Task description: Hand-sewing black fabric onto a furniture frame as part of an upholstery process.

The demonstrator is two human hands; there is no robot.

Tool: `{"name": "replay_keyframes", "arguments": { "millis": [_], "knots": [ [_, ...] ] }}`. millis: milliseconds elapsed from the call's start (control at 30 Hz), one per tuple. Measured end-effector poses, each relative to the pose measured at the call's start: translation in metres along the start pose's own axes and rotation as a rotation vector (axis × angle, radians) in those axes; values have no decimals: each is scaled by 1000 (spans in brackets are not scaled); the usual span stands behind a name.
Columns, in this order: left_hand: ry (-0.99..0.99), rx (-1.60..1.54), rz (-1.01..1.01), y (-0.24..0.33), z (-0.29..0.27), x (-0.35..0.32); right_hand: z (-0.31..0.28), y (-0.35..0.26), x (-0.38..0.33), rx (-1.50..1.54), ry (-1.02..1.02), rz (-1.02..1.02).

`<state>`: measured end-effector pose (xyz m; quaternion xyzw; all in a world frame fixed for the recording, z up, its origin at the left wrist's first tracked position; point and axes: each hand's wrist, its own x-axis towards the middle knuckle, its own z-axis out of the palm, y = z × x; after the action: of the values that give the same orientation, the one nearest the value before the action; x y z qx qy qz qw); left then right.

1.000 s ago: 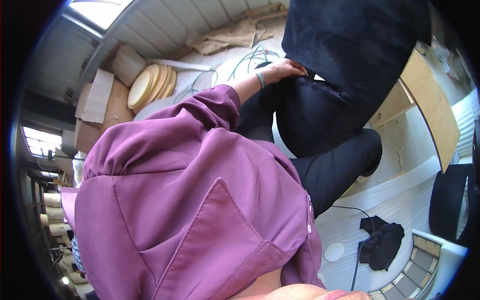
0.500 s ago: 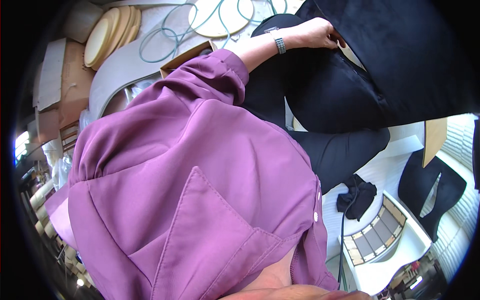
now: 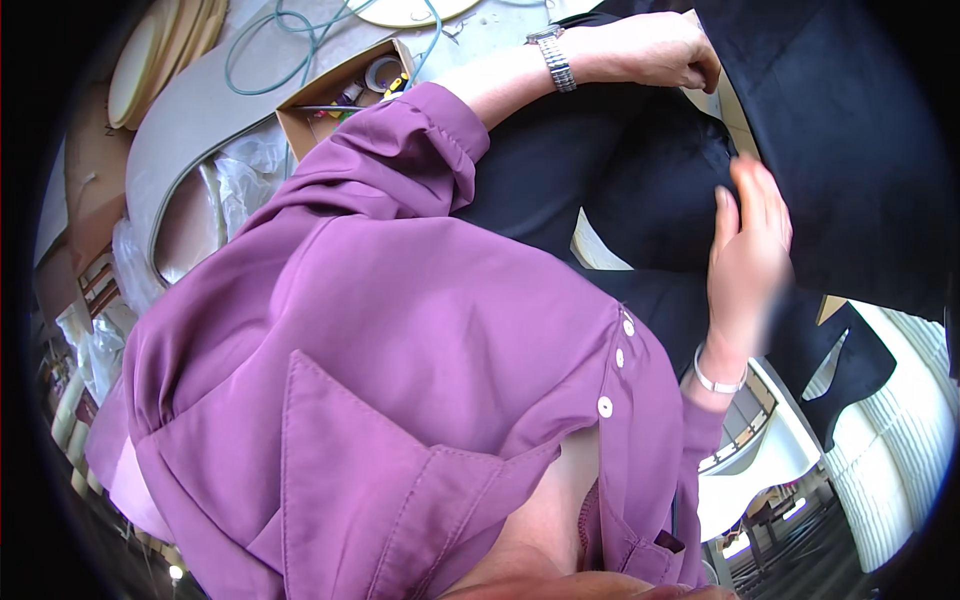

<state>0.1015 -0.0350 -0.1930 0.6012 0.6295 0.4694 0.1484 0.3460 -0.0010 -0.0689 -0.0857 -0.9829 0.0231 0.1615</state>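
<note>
Head view: left hand [image 3: 655,48], wristwatch on, reaches far forward and pinches the upper edge of the black fabric [image 3: 850,160] over a tan board [image 3: 735,110], likely pinning it taut. Right hand [image 3: 748,250] lies flat and open on the fabric's middle, fingers up, motion-blurred, seemingly smoothing it. Cardboard box [image 3: 300,120] sits left.

The person wears a loose purple shirt [image 3: 400,380] that fills the centre and lower left of the frame, with 3 small white buttons [image 3: 618,357] along its placket at centre right. The left wrist at the top carries a metal-link watch [image 3: 556,62]; the right wrist at centre right, a thin silver bangle [image 3: 716,381].
</note>
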Motion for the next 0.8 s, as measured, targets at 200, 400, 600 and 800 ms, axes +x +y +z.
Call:
{"name": "replay_keyframes", "arguments": {
  "millis": [200,400,600,800],
  "knots": [
    [-121,-48,24,19,6,-3,44,8,7,14,-27,247],
    [-304,-146,53,17,26,-7,63,-8,-4,-18,-77,347],
    [-216,-75,31,26,39,-13,70,-13,-10,-105,-12,370],
    [-140,-120,-9,26,51,-10,68,-12,-10,-134,49,381]
  ]
}}
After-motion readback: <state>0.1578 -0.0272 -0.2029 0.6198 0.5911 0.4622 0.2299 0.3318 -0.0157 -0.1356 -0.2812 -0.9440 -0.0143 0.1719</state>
